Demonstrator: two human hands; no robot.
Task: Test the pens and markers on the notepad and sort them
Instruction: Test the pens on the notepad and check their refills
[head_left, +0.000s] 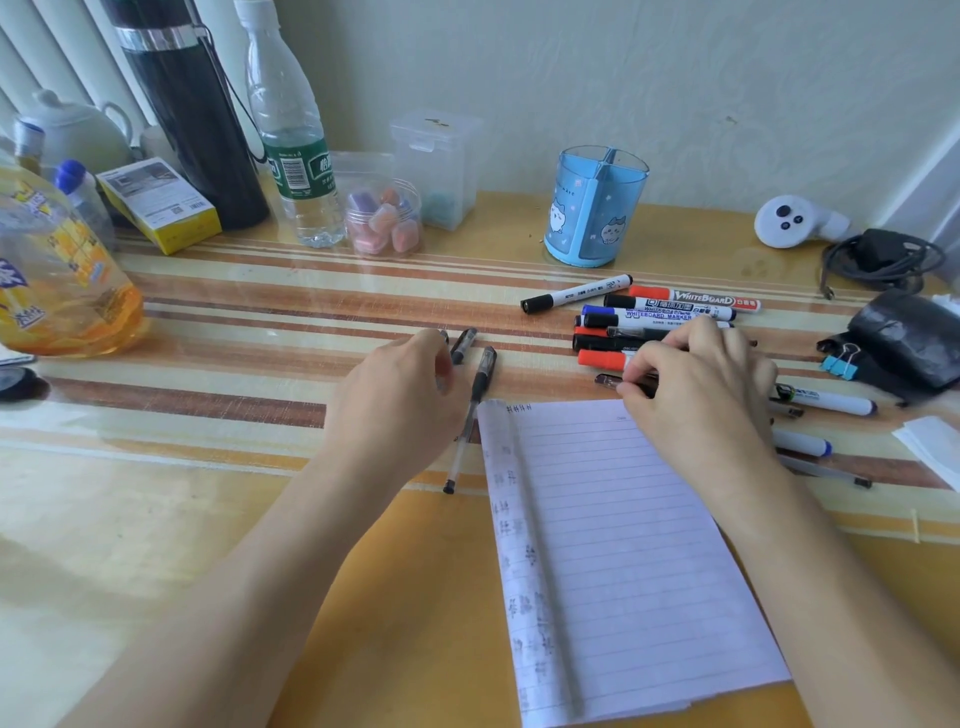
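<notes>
A lined notepad (623, 545) lies in front of me, with test scribbles down its left margin. Left of it lie black gel pens: one long pen (470, 415) and a shorter one (464, 344). My left hand (400, 395) rests beside them, its fingers curled over another black pen whose end (444, 336) peeks out. My right hand (696, 379) pinches a dark pen (610, 382) just above the pad's top edge. Behind it is a pile of whiteboard markers (680, 306). Several more pens (826, 402) lie to the right of my wrist.
A blue divided pen holder (597, 208) stands at the back. Bottles, a black thermos (192, 119), a yellow box and clear jars crowd the back left. At the right are a white controller (795, 221), a coiled charger cable, a black pouch (909, 343), blue binder clips and tissue.
</notes>
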